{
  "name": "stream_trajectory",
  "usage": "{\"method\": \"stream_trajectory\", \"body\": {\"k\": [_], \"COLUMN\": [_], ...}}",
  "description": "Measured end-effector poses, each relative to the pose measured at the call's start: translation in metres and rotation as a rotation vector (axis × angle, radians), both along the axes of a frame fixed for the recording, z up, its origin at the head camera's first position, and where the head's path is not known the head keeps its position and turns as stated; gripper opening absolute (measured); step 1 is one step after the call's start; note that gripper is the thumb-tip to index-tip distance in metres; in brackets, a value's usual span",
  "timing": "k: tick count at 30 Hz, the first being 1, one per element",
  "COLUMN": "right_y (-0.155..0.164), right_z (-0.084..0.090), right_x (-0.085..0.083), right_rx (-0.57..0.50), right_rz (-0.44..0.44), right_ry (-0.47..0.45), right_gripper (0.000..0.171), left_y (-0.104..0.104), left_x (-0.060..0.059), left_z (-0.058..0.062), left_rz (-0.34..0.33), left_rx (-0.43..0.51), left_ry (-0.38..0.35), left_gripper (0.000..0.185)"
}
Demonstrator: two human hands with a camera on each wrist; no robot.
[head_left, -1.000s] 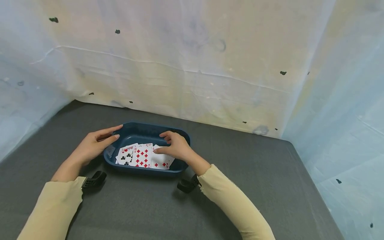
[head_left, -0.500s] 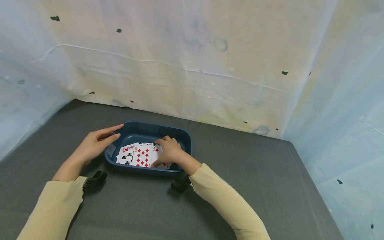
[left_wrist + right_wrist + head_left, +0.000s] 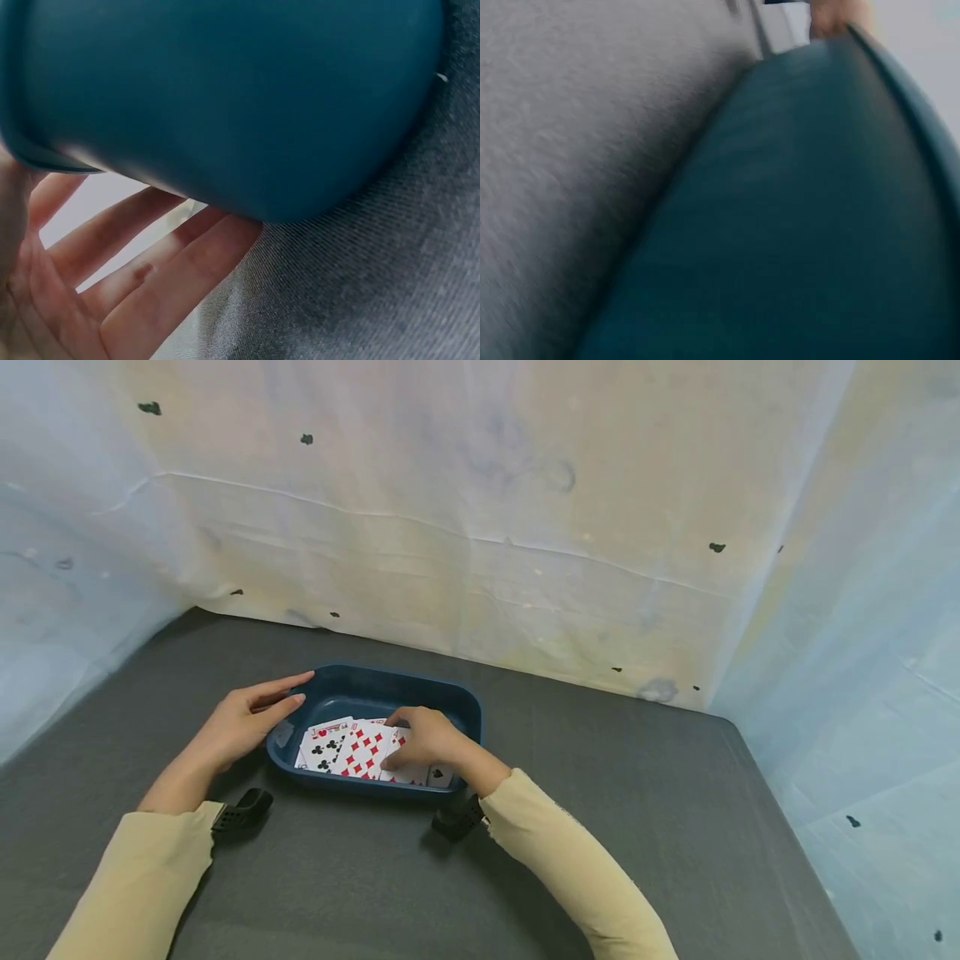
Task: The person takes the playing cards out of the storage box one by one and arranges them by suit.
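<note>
Right hand (image 3: 425,742) fingers curled, pinching cards (image 3: 352,750) inside tray (image 3: 450,697); left hand (image 3: 238,724) fingers straight against rim.

Soft even light, blurred wrist views

My work surface is a dark grey bench (image 3: 600,793). A wrinkled pale sheet (image 3: 465,510) with dark specks encloses its back and sides.

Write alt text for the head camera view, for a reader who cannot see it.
A person's right hand reaches into a dark blue tray and presses on a spread of face-up playing cards, while the left hand rests with straight fingers against the tray's left rim. The tray sits on a dark grey table backed by pale sheeting.
</note>
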State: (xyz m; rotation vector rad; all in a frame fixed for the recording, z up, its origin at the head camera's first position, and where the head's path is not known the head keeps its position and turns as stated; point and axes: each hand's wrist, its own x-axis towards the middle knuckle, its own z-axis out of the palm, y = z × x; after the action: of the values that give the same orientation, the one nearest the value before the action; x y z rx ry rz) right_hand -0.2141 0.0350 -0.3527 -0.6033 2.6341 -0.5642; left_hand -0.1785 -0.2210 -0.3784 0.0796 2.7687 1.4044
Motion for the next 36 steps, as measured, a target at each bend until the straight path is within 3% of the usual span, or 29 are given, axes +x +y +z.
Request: {"method": "stream_trajectory", "body": {"k": [4, 7, 14, 19, 22, 29, 36], "right_y": [0.01, 0.018, 0.036, 0.043, 0.047, 0.059, 0.069], "right_z": [0.008, 0.013, 0.024, 0.029, 0.031, 0.032, 0.023], "right_x": [-0.004, -0.007, -0.009, -0.008, -0.009, -0.01, -0.015], "right_rx": [-0.122, -0.186, -0.161, -0.135, -0.17, -0.361, -0.541], "right_rz": [0.007, 0.016, 0.088, 0.092, 0.046, -0.13, -0.298], "right_ry": [-0.041, -0.085, -0.22, -0.202, -0.145, 0.006, 0.051], "right_gripper": [0.034, 0.029, 0.048, 0.054, 0.051, 0.04, 0.036], "left_y": [-0.001, -0.001, -0.001, -0.002, -0.003, -0.004, -0.004], "left_x": [0.001, 0.001, 0.001, 0.002, 0.002, 0.002, 0.002], "left_z": [0.0, 0.0, 0.0, 0.001, 0.001, 0.001, 0.001], "left_rz": [-0.002, -0.004, -0.002, 0.005, 0.008, 0.008, 0.006], "left_rx": [0.002, 0.004, 0.014, 0.008, 0.005, -0.005, -0.006], "left_ry": [-0.003, -0.003, -0.009, -0.014, -0.015, -0.008, -0.009], "left_gripper": [0.056, 0.056, 0.055, 0.056, 0.056, 0.056, 0.056]}}
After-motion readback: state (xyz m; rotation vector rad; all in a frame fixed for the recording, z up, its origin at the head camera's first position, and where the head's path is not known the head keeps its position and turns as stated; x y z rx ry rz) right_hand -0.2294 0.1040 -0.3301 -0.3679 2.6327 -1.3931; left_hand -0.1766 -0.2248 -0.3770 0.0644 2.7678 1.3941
